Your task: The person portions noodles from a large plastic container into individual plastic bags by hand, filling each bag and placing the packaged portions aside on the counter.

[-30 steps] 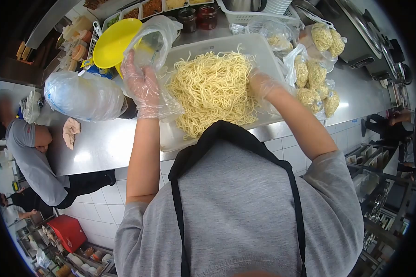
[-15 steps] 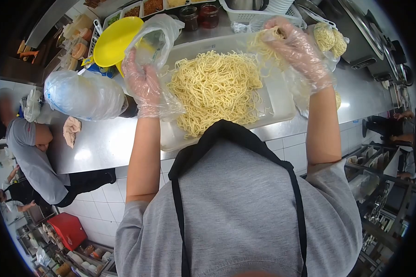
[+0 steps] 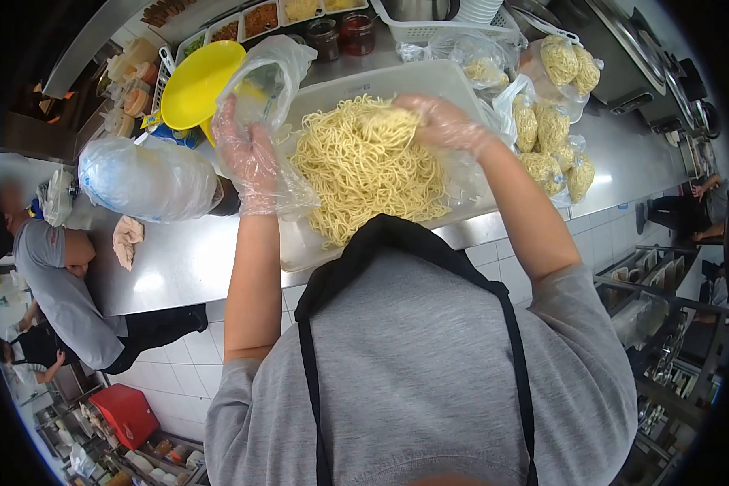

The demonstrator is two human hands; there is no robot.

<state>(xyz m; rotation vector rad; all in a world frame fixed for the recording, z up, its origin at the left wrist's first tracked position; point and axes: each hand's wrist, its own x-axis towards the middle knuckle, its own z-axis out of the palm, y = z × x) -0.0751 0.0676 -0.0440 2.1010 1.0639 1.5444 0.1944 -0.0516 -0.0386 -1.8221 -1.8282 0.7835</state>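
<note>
A large pile of yellow noodles (image 3: 373,178) lies in a wide, pale plastic tray (image 3: 300,253). My right hand (image 3: 445,125), in a clear plastic glove, is closed on a clump of noodles (image 3: 390,123) at the pile's far right side; the clump is blurred by motion. To the left of the pile, my gloved left hand (image 3: 249,158) holds a clear plastic bag (image 3: 279,69) with its mouth spread wide. The bag stands up above the tray's left edge, and some fingers are hidden by it.
Several tied bags of noodles (image 3: 552,125) lie on the steel counter (image 3: 170,263) at right. On the left are a yellow bowl (image 3: 198,85), a plastic-wrapped stack (image 3: 142,180) and a crumpled cloth (image 3: 127,240). Jars (image 3: 356,34) stand behind the tray. A person (image 3: 65,275) is at far left.
My right hand has moved left with the noodles, from above the tray's far right corner to over the pile. The left hand keeps the bag in nearly the same place.
</note>
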